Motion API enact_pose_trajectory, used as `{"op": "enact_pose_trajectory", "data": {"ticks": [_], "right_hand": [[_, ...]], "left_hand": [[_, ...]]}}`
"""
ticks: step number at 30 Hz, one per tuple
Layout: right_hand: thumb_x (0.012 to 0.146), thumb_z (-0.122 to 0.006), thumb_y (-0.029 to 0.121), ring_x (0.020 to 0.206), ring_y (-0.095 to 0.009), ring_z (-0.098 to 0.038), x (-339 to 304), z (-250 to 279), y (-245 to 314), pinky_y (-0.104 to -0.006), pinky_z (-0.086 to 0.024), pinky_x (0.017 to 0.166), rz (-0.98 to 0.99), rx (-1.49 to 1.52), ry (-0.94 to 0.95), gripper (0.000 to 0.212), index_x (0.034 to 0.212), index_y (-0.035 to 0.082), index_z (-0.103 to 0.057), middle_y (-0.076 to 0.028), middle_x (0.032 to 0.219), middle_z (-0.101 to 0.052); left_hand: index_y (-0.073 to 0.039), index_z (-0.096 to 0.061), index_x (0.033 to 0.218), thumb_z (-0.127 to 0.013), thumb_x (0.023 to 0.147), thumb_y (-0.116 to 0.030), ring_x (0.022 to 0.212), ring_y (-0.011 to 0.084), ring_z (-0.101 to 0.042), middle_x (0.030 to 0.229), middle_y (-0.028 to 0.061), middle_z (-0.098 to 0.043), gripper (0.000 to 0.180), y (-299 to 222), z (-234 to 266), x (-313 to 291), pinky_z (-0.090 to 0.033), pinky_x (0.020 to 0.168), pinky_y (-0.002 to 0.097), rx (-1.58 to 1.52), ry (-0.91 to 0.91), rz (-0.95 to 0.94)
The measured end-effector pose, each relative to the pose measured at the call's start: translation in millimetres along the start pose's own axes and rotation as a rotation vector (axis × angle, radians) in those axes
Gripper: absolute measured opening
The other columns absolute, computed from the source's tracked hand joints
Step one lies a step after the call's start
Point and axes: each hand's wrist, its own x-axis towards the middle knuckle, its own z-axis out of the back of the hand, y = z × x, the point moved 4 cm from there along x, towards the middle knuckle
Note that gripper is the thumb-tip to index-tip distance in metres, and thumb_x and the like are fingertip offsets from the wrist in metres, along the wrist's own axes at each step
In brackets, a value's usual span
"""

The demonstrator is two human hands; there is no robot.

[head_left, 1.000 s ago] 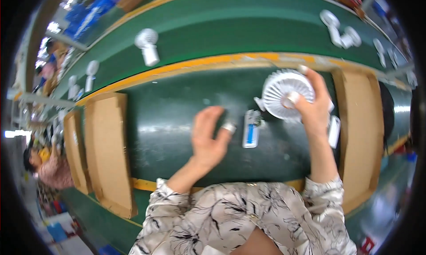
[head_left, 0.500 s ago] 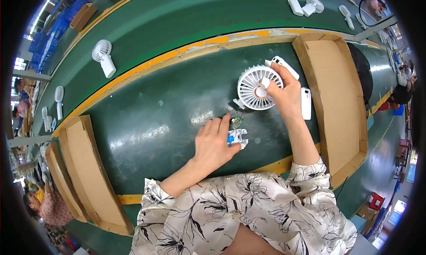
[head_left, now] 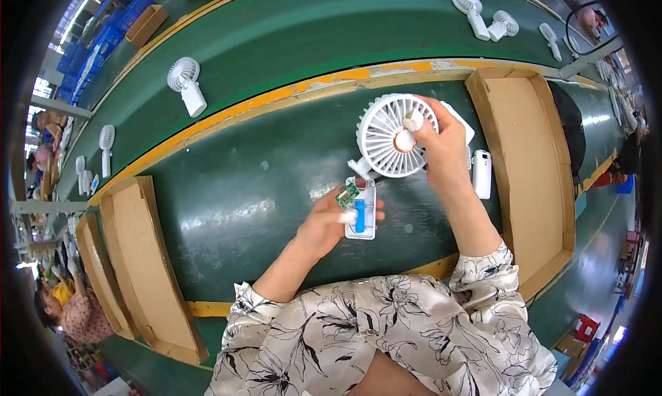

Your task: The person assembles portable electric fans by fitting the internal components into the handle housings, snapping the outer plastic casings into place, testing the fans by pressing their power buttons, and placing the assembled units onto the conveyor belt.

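My right hand (head_left: 447,148) grips the round white fan head (head_left: 383,135), its thumb on the hub and its fingers behind the rim. A short white neck points from the head down toward my left hand (head_left: 321,224). That hand is closed around an open white handle shell (head_left: 370,229), tilted so its inside shows. In the shell lies a blue cylindrical battery (head_left: 360,218), beside my left thumb, which has a white covering on its tip. A small green circuit board (head_left: 347,195) sits at the shell's upper end. Another white handle piece (head_left: 481,175) lies right of my right wrist.
A long cardboard tray (head_left: 531,182) stands on the right, and more cardboard trays (head_left: 141,258) stand on the left. Beyond the yellow-edged rail (head_left: 296,89), white handheld fans (head_left: 186,82) lie on a green belt. A person (head_left: 83,317) sits at the far left.
My left hand has picked the handle shell up off the table and turned its open side up. The fan head has come nearer and slightly left, closer to the shell.
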Motion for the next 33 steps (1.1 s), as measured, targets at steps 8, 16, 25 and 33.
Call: {"op": "enact_pose_trajectory", "data": {"ticks": [8,16,25,33], "right_hand": [[0.07,-0.063,0.011,0.082,-0.01,-0.058,-24,-20,-8,-0.0241,-0.047,0.074,-0.151,-0.085,0.197,0.039,0.106,-0.001,-0.054,-0.005,0.092,-0.061],[0.071,-0.062,0.011,0.077,-0.008,-0.057,-3,-19,-13,-0.0225,-0.046,0.07,-0.145,-0.23,0.235,0.035,0.104,0.0,-0.058,-0.004,0.087,-0.062],[0.077,-0.063,0.014,0.079,-0.008,-0.055,12,-42,-39,-0.0228,-0.046,0.07,-0.157,-0.206,0.382,0.03,0.101,-0.002,-0.058,-0.004,0.086,-0.061],[0.077,-0.062,0.016,0.078,-0.009,-0.056,22,-45,-45,-0.0234,-0.046,0.069,-0.12,-0.252,0.425,0.028,0.099,-0.003,-0.059,-0.005,0.085,-0.061]], "left_hand": [[-0.001,-0.043,0.117,-0.049,0.083,-0.036,0.096,0.0284,-0.056,0.108,0.0153,-0.054,0.05,-12,-1,-11,-0.046,0.082,0.0448,-0.328,-0.085,-0.073],[0.002,-0.043,0.113,-0.039,0.074,0.006,0.085,0.0167,-0.058,0.097,0.0111,-0.058,0.039,-6,5,-12,-0.048,0.075,0.0298,0.249,-0.336,-0.144],[0.001,-0.044,0.114,-0.041,0.075,0.005,0.081,0.0127,-0.057,0.088,0.0085,-0.06,0.04,-9,-6,-16,-0.045,0.073,0.0252,0.379,-0.262,-0.096],[0.002,-0.053,0.096,-0.054,0.085,-0.015,0.068,0.0117,-0.058,0.079,0.0084,-0.062,0.02,-13,5,-8,-0.048,0.061,0.0241,0.716,-0.342,-0.345]]}}
